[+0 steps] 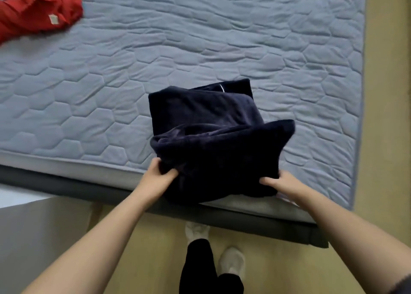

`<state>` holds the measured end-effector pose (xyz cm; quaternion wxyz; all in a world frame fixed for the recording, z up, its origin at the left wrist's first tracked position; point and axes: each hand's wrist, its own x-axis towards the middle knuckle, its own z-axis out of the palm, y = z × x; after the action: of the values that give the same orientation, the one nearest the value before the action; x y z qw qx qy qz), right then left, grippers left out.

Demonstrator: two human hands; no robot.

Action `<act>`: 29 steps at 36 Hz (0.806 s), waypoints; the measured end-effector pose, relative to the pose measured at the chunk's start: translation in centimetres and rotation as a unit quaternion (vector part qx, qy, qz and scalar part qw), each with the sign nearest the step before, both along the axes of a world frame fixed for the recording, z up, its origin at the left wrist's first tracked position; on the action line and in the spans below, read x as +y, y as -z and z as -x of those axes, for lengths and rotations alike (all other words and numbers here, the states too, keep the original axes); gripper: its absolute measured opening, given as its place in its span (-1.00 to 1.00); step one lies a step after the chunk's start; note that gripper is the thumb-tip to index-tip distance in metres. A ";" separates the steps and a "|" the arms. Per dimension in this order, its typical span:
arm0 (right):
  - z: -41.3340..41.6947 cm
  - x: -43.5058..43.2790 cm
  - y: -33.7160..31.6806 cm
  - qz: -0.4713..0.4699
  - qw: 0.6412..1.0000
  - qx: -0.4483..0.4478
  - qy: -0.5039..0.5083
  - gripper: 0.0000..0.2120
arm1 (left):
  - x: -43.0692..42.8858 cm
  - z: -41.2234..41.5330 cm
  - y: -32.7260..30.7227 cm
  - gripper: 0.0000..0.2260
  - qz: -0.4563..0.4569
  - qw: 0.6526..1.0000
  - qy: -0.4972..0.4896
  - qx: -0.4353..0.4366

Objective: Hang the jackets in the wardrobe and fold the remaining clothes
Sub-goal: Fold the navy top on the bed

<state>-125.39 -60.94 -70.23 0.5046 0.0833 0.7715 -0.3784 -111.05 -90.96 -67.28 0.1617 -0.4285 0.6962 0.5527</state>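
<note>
A dark navy fleece garment [213, 142] lies partly folded on the near edge of a bed, on a light blue quilted mattress [200, 37] stitched in a honeycomb pattern. The left hand [155, 178] grips the garment's near left corner, its fingers [171, 173] curled into the fabric. The right hand [282, 183] holds the near right side, with fingers pressed into the fleece and the thumb tucked against the cloth. The near layer is raised and bunched above a flatter folded layer behind it, where a small pale mark shows. The near edge of the garment hangs over the mattress side and the dark grey bed frame [66, 188]. A crumpled red garment [40, 11] with a small pale label lies well apart at the far left corner of the mattress. Below, 2 feet in pale socks [232, 262] stand on a tan floor [278, 269].
</note>
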 end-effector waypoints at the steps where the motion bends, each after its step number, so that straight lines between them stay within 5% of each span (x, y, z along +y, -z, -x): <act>1: 0.6 -0.3 -0.3 0.008 1.000 0.013 0.005 -0.72 | 0.0 0.5 -0.5 -0.55 -0.012 0.999 0.011 0.033; 6: 4.0 -2.3 -1.5 0.077 0.992 0.029 0.092 -0.77 | 0.4 2.9 -1.6 -0.22 -0.025 0.992 0.046 0.117; 15: 4.9 -3.4 0.3 0.108 0.975 -0.074 0.180 -0.75 | -0.1 3.4 -0.3 -0.85 -0.065 0.977 -0.172 0.105; 19: 6.0 -3.3 -1.3 0.149 0.965 -0.032 0.212 -0.72 | -1.5 3.0 -1.6 -0.88 -0.076 0.962 -0.219 0.143; 23: 9.2 -5.8 -4.4 0.227 0.948 0.028 0.223 -0.76 | -4.2 5.3 -4.0 -0.66 -0.051 0.956 -0.222 0.184; 29: 14.3 -11.5 -4.9 0.215 0.945 0.121 0.217 -0.85 | -8.3 11.3 -3.0 -0.83 0.063 0.951 -0.247 0.176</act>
<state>-139.69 -72.49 -65.28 0.3189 0.0915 0.6906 -0.6427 -122.33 -99.28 -64.28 -0.1320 -0.4918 0.6195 0.5974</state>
